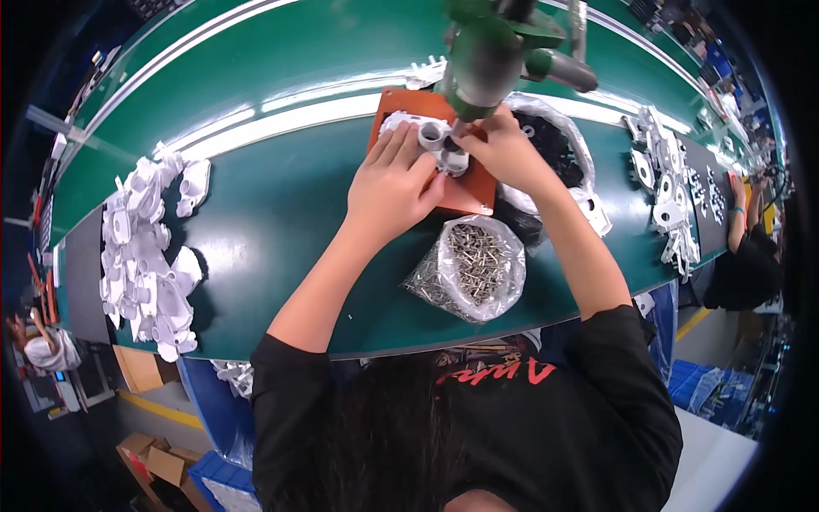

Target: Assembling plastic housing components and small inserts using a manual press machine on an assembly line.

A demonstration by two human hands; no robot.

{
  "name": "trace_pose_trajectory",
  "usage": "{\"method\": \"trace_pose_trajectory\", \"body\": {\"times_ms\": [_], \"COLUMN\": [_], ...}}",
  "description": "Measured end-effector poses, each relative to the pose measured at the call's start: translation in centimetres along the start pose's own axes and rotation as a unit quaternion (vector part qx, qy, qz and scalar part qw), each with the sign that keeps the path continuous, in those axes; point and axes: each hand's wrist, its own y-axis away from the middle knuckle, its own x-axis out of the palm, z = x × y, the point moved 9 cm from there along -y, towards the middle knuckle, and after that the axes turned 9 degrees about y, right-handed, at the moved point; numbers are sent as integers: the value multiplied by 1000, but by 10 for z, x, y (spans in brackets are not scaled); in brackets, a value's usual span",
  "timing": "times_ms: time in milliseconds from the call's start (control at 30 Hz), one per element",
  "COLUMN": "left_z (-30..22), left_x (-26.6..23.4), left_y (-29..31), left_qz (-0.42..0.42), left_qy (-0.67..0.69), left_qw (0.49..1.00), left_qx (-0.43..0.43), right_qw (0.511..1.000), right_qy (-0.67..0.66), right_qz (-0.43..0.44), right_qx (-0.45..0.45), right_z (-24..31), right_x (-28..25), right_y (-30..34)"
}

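A white plastic part (pixel 433 136) lies on an orange-red work pad (pixel 474 193) on the green conveyor belt (pixel 281 213). My left hand (pixel 394 181) presses down on the part from the left, fingers spread over it. My right hand (pixel 503 152) pinches the part's near end at the tip of a green hanging power screwdriver (pixel 485 53), which points down onto the part. A clear bag of metal screws (pixel 474 266) sits open just in front of the pad, between my forearms.
A heap of white plastic parts (pixel 152 256) covers the belt's left side. A bag of black pieces (pixel 556 147) lies right of the pad, with more white parts (pixel 665 188) further right. Another person's arm (pixel 739 213) shows at the right edge. Cardboard boxes and blue crates stand below.
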Motion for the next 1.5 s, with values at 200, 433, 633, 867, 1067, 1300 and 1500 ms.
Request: {"method": "trace_pose_trajectory", "body": {"times_ms": [200, 433, 633, 867, 1067, 1300, 1500], "left_z": [4, 2, 4, 2, 1, 2, 3], "left_x": [0, 1, 1, 0, 0, 0, -2], "left_y": [4, 2, 6, 4, 4, 4, 6], "left_qz": [-14, -17, -19, -22, -20, -26, -30], "left_qy": [-18, -17, -22, -12, -14, -12, -13], "left_qw": [1000, 1000, 1000, 1000, 1000, 1000, 999], "left_qx": [3, 7, 7, 12, 12, 11, 10], "right_qw": [997, 978, 992, 959, 943, 965, 987], "right_qy": [-81, 101, 51, 119, 175, 79, -73], "right_qz": [3, -164, -65, 13, 10, 89, 144], "right_qx": [17, -74, -96, -255, -283, -234, -19], "right_z": [-13, 11, 39, 77, 77, 74, 27], "right_x": [11, -12, -25, -5, 3, -5, -26], "right_y": [-2, 9, 48, 106, 108, 92, 21]}}
